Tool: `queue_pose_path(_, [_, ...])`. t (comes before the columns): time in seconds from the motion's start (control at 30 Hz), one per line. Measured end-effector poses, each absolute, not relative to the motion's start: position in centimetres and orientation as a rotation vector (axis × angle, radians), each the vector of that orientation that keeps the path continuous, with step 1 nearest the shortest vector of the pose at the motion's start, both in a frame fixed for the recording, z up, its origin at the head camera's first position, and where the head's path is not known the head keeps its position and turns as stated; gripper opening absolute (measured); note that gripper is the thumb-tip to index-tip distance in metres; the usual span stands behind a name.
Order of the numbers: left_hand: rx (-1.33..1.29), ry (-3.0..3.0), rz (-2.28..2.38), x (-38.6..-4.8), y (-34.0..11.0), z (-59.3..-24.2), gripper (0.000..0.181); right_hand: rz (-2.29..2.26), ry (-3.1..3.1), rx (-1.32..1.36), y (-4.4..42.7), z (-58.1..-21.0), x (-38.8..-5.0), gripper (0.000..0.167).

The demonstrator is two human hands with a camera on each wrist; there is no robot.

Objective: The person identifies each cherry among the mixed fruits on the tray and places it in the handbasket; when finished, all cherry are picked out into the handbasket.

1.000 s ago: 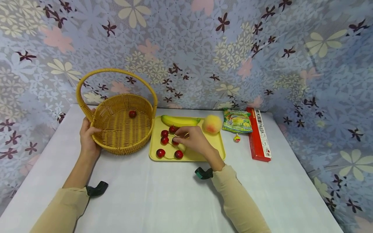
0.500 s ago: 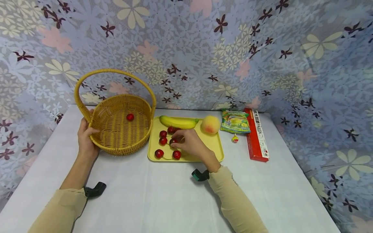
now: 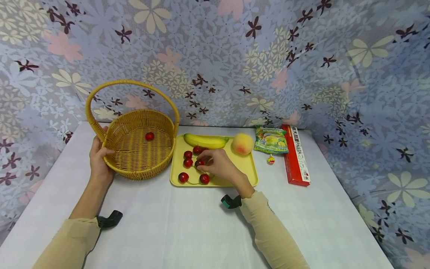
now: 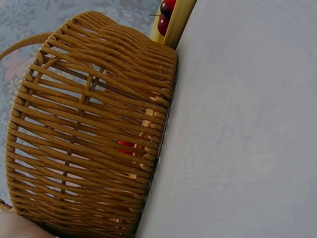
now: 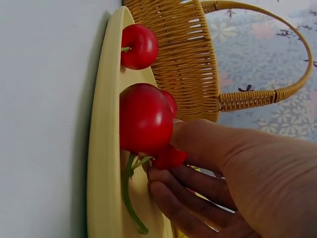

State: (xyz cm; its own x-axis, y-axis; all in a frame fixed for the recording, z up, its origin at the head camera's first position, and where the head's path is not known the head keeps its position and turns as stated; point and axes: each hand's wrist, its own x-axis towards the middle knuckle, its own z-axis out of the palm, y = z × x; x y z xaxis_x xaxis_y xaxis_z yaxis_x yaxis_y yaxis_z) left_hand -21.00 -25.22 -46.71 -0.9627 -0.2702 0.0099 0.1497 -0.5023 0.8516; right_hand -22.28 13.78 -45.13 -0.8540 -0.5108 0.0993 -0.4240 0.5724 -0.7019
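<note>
My left hand (image 3: 100, 160) grips the left rim of the wicker basket (image 3: 142, 149), thumb over the edge; a single red cherry (image 3: 149, 136) lies inside. In the left wrist view the basket's woven side (image 4: 89, 129) fills the left part. Over the yellow tray (image 3: 246, 170), my right hand (image 3: 220, 164) pinches a dark red cherry (image 3: 199, 163) between thumb and fingers. Around it lie several other cherries (image 3: 183, 177). In the right wrist view the right hand (image 5: 223, 173) is at a cherry (image 5: 170, 156), partly hidden behind a nearer one (image 5: 146, 119).
A banana (image 3: 206, 141) and a peach (image 3: 243, 144) lie along the tray's back. To the tray's right are a green packet (image 3: 271, 140), a small yellow lollipop (image 3: 270, 160) and a red pasta box (image 3: 297, 157). A flowered cloth (image 3: 215, 67) hangs behind the table.
The right hand's fingers have settled round the dark cherry, with only a slight shift. The left hand keeps its grip on the basket. The whole view has moved slightly.
</note>
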Motion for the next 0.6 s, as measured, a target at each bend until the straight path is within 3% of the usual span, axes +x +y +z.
queue_pose_path(0.23, [0.176, -1.407, -2.507, -21.1, -25.1, -46.8, 0.076, -1.249, 2.711, -0.807, 13.9, -43.4, -21.9, 0.028])
queue_pose_path(0.6, [0.172, -1.426, -2.49, -21.0, -25.2, -47.0, 0.075, -1.546, 2.696, -1.067, 11.6, -40.0, -22.1, 0.033])
